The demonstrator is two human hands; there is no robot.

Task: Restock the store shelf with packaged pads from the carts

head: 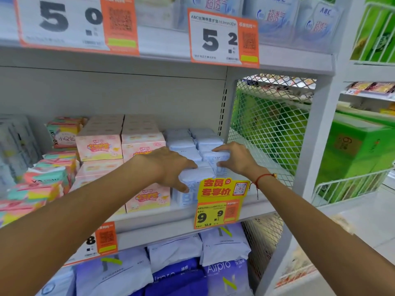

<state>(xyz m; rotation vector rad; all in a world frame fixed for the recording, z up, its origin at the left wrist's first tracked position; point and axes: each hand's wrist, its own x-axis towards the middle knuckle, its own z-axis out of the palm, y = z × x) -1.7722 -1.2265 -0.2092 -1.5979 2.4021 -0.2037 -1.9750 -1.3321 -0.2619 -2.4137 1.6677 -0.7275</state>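
Note:
Light blue pad packs [192, 144] stand in two rows at the right end of the middle shelf [162, 218]. My left hand [171, 167] grips the front pack of the left row [197, 176], fingers over its top and thumb on its face. My right hand [233, 157] grips the front pack of the right row [219, 161], fingers curled over its top. A red cord bracelet sits on my right wrist.
Pink boxes [119, 146] stand left of the blue packs, teal and pink packs [53, 174] further left. A yellow price tag [220, 201] hangs off the shelf edge. A white mesh panel [267, 124] closes the right end. White and purple packs [177, 265] fill the shelf below.

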